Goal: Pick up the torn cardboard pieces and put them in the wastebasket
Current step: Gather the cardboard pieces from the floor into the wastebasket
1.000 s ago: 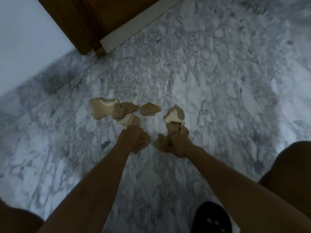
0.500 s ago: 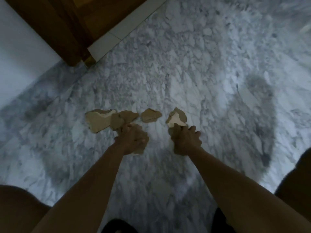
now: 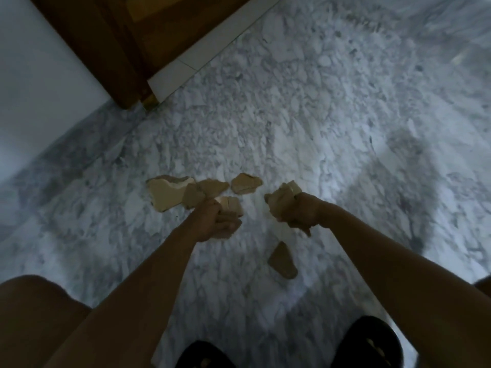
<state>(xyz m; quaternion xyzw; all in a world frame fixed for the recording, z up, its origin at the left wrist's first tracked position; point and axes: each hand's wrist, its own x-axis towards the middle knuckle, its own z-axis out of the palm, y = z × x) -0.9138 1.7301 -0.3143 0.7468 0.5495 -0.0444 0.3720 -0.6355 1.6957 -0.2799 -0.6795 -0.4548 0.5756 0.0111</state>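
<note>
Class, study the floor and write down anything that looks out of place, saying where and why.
One torn cardboard piece lies alone on the marble floor, nearer the person than the right hand, apart from the cluster beyond the left hand; it looks dropped.

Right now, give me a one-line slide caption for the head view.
Left hand and right hand grip torn cardboard above marble floor; loose scraps lie ahead.

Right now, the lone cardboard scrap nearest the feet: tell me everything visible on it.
The scrap is brown torn cardboard, roughly wedge-shaped with ragged edges, its narrow end pointing away from the person. It appears to lie flat on the marble floor, apart from the other pieces, just nearer the feet than the right hand. Only the floor touches it.
</note>
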